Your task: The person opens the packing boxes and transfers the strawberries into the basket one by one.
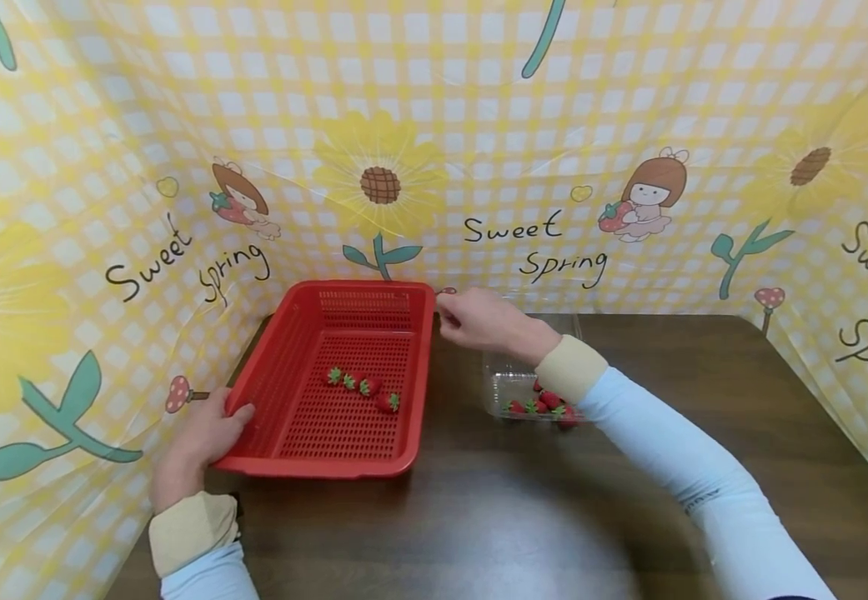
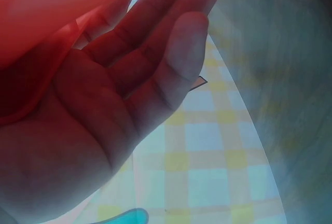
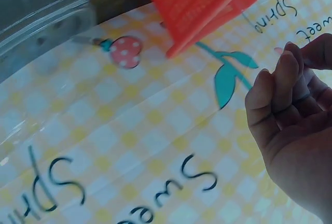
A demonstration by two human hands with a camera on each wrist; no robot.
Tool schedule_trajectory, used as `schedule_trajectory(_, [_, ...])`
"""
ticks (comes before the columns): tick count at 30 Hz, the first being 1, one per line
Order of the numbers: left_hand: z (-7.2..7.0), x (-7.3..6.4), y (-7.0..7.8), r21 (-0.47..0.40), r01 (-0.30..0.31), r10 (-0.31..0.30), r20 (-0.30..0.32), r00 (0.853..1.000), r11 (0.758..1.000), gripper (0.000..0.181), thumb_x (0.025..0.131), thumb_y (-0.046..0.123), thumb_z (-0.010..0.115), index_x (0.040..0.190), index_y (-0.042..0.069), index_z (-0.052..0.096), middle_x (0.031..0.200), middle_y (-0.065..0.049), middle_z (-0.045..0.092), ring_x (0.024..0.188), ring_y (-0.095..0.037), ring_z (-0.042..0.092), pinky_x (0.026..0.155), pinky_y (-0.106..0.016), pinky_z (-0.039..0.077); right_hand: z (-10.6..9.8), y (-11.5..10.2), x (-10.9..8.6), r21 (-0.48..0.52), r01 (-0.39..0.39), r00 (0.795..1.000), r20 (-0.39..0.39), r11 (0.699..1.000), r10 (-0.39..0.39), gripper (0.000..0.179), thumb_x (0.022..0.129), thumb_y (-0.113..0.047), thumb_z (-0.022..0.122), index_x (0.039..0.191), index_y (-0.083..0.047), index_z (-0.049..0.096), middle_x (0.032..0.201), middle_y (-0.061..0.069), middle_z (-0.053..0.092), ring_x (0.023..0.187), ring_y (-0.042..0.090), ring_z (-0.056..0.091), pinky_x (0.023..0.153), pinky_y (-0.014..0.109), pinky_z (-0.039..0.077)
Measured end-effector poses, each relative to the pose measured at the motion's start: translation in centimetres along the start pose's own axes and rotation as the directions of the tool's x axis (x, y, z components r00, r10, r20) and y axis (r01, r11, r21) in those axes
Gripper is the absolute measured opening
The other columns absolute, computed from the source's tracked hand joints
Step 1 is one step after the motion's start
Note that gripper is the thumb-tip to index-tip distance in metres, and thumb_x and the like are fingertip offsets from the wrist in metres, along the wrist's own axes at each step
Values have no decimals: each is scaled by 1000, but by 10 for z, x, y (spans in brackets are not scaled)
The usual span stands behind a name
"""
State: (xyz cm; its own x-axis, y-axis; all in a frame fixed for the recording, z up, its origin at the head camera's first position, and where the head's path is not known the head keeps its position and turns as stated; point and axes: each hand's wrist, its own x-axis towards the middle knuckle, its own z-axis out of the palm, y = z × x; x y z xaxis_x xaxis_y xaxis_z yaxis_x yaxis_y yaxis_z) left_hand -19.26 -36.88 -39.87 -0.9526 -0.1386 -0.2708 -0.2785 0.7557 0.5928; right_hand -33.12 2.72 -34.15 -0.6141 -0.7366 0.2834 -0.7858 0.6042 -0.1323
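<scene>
Steadying basket [image 1: 321, 467], apparently: left hand [image 1: 216, 429] grasps it; strawberries [image 1: 386, 403] inside, right of grip. Right hand [image 1: 482, 321] curled, seemingly empty, diagonally opposite grip.

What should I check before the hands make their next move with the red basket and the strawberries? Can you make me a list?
1. Left hand holding the red basket: ok, it grips the left edge.
2. Right hand holding the basket too: not ok, its curled fingers are near the rim, but the right wrist view shows a gap.
3. Basket strawberries inside the walls: ok, four lie on the bottom.
4. Basket resting flat on the table: cannot tell, its underside is hidden.
5. All the other strawberries inside the clear box: cannot tell, the right sleeve hides part of it.
</scene>
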Motion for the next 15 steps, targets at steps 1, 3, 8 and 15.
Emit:
schedule_trajectory(1, [0, 0, 0, 0, -2, 2, 0, 1000, 1000, 52, 102, 31, 47, 136, -6, 32, 112, -27, 56, 86, -25, 59, 67, -30, 46, -1, 3, -4, 8, -9, 1000, 3, 1000, 9, 15, 90, -13, 57, 78, -16, 50, 62, -5, 46, 53, 8, 43, 53, 23, 36])
schedule_trajectory(3, [0, 0, -1, -1, -5, 5, 1, 1000, 1000, 52, 102, 31, 47, 136, -6, 32, 111, -26, 56, 85, -24, 59, 66, -29, 46, -2, 10, -13, 18, -32, 999, 7, 999, 32, 14, 89, -13, 57, 78, -16, 50, 62, -5, 48, 53, 9, 42, 52, 24, 36])
schedule_trajectory(8, [0, 0, -2, -1, -5, 5, 5, 1000, 1000, 52, 102, 31, 46, 136, -6, 32, 112, -26, 56, 86, -24, 60, 67, -29, 46, -1, 28, -37, 18, -93, 996, 6, 995, 93, 12, 89, -13, 57, 80, -17, 50, 63, -4, 48, 54, 10, 42, 51, 25, 35])
schedule_trajectory(15, [0, 1, -3, -7, 7, -7, 10, 1000, 1000, 53, 102, 32, 47, 137, -6, 32, 113, -26, 56, 86, -24, 61, 67, -30, 47, 12, 54, -70, -90, -136, 989, 39, 987, 140, 20, 90, -10, 54, 72, -15, 46, 57, -6, 38, 49, 9, 32, 47, 25, 28])
